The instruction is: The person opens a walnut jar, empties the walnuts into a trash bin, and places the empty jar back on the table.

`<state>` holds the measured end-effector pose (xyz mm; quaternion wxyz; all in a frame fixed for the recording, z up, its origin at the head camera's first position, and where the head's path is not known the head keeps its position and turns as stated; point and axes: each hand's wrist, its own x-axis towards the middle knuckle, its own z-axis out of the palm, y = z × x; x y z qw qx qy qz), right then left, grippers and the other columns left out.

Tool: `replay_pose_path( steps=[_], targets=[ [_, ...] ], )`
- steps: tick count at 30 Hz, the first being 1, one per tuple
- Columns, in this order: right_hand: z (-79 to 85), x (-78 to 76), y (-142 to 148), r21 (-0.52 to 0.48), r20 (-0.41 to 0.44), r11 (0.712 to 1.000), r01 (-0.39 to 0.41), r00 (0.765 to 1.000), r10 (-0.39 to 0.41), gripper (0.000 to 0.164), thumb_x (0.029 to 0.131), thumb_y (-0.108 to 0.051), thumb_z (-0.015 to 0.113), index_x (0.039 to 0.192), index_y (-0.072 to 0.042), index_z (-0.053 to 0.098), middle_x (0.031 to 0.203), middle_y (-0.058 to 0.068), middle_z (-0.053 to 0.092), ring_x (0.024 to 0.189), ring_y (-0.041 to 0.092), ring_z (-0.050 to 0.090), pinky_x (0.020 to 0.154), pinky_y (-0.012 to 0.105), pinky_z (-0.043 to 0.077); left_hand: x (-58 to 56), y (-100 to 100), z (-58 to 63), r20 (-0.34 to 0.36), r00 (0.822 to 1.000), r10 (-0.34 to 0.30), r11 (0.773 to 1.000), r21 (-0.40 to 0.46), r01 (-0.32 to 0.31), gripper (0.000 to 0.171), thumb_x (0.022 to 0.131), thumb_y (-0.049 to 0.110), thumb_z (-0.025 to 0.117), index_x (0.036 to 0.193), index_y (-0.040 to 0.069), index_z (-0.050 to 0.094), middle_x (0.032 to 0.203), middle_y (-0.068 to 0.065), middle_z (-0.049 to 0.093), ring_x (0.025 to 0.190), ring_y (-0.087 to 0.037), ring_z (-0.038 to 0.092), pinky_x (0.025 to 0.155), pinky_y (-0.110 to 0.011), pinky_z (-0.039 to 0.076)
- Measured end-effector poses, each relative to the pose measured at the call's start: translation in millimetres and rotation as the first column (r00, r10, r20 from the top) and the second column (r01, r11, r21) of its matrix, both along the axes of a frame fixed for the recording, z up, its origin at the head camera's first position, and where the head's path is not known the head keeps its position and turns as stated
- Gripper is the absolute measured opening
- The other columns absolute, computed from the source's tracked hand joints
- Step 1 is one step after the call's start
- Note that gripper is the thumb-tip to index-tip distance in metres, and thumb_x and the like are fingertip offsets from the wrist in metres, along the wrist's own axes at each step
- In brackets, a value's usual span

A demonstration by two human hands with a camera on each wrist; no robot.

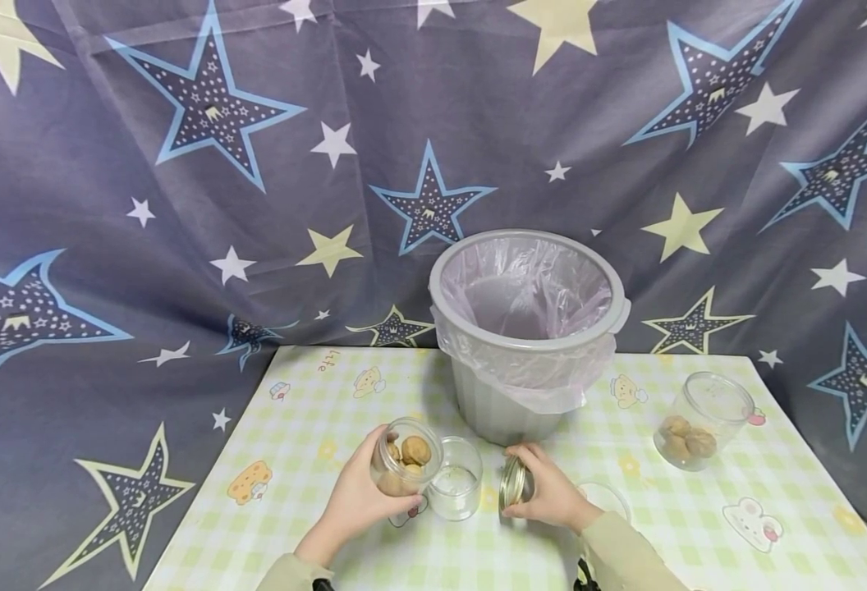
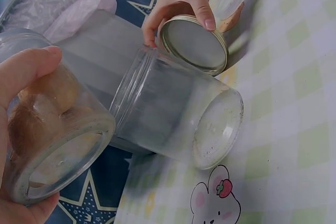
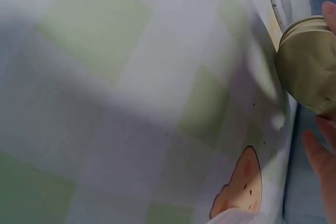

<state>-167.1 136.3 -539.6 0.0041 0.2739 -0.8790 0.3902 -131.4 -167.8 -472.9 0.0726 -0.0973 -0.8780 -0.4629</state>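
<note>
My left hand (image 1: 360, 491) grips a clear jar (image 2: 68, 153) that holds several round brown walnuts (image 1: 415, 450). The jar is lifted and tilted, its mouth uncovered. Right beside it on the table stands a second clear jar (image 1: 456, 492), uncovered, with no walnuts seen inside. To the right of that jar, my right hand (image 1: 548, 492) holds a gold-coloured metal jar lid (image 1: 513, 483) on edge, thumb and fingers at its rim. In the left wrist view the pale inner face of the lid (image 2: 194, 45) shows; the right wrist view has its gold outer face (image 3: 310, 66).
A grey bin (image 1: 503, 406) with a translucent pinkish liner (image 1: 544, 377) stands behind the hands. On the right is another clear jar (image 1: 717, 402) with walnuts at its bottom. A clear round piece (image 1: 611, 497) lies beside my right wrist. The checked tablecloth (image 1: 271, 542) covers the table; a star-patterned curtain hangs behind.
</note>
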Motion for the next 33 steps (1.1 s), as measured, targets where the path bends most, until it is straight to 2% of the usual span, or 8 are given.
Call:
replay_pose_path(
  steps=[6,9,15,19,22,26,33],
  targets=[
    [2.6,0.9,4.7,0.017,0.029,1.0,-0.002,1.0,0.001,0.085,0.061,-0.022,0.087,0.131,0.0,0.045,0.123,0.018,0.049,0.109,0.034,0.054,0.09,0.053,0.05,-0.1,-0.2,-1.1,-0.011,1.0,0.0,1.0,-0.009,-0.001,0.102,0.054,0.026,0.092,0.139,0.004,0.039,0.13,-0.007,0.056,0.123,-0.033,0.05,0.104,-0.055,0.038],
    [3.8,1.4,7.7,0.063,0.017,0.998,0.01,1.0,-0.011,0.088,0.059,-0.023,0.089,0.133,-0.003,0.045,0.122,0.018,0.05,0.107,0.033,0.055,0.088,0.053,0.051,0.0,0.0,-1.6,-0.009,1.0,0.001,1.0,-0.004,-0.001,0.101,0.054,0.025,0.092,0.139,0.004,0.04,0.13,-0.007,0.056,0.123,-0.032,0.051,0.104,-0.054,0.038],
    [4.5,2.1,12.3,0.19,-0.091,0.981,0.037,0.996,-0.02,0.088,0.055,-0.026,0.09,0.131,-0.009,0.05,0.117,0.009,0.051,0.104,0.025,0.054,0.086,0.045,0.052,0.1,0.2,-2.9,0.018,1.0,-0.003,1.0,-0.004,0.003,0.1,0.056,0.031,0.091,0.139,0.007,0.04,0.13,-0.004,0.056,0.123,-0.028,0.051,0.104,-0.05,0.039],
    [3.3,3.0,13.6,0.25,-0.208,0.967,0.047,0.978,0.006,0.085,0.049,-0.028,0.09,0.125,-0.011,0.055,0.107,0.005,0.052,0.096,0.021,0.053,0.08,0.041,0.052,1.4,0.3,-2.8,0.036,0.999,-0.001,1.0,-0.002,0.001,0.102,0.056,0.035,0.09,0.14,0.007,0.039,0.131,-0.004,0.056,0.124,-0.029,0.05,0.105,-0.051,0.039],
    [0.3,4.0,14.1,0.3,-0.249,0.952,0.063,0.968,0.015,0.085,0.047,-0.031,0.089,0.123,-0.012,0.057,0.1,0.002,0.05,0.091,0.017,0.05,0.075,0.037,0.05,2.0,0.0,-3.2,0.043,0.999,0.001,1.0,-0.009,-0.001,0.103,0.056,0.037,0.09,0.14,0.006,0.038,0.131,-0.004,0.055,0.125,-0.029,0.049,0.105,-0.051,0.038],
    [-3.2,4.9,14.6,0.349,-0.216,0.934,0.077,0.976,0.0,0.084,0.049,-0.032,0.088,0.124,-0.013,0.056,0.099,0.001,0.049,0.09,0.016,0.046,0.073,0.036,0.047,2.9,-1.0,-4.2,0.049,0.999,0.001,1.0,-0.018,0.0,0.105,0.056,0.038,0.09,0.141,0.005,0.037,0.132,-0.004,0.055,0.126,-0.031,0.048,0.105,-0.053,0.038],
    [-3.8,4.0,14.8,0.362,-0.152,0.929,0.079,0.988,-0.025,0.085,0.052,-0.03,0.089,0.126,-0.011,0.054,0.105,0.007,0.051,0.096,0.023,0.048,0.079,0.045,0.047,3.9,-2.8,-6.3,0.069,0.998,0.006,1.0,-0.023,-0.005,0.106,0.057,0.04,0.089,0.142,0.006,0.036,0.134,-0.005,0.054,0.127,-0.032,0.047,0.104,-0.056,0.037]
  ],
)
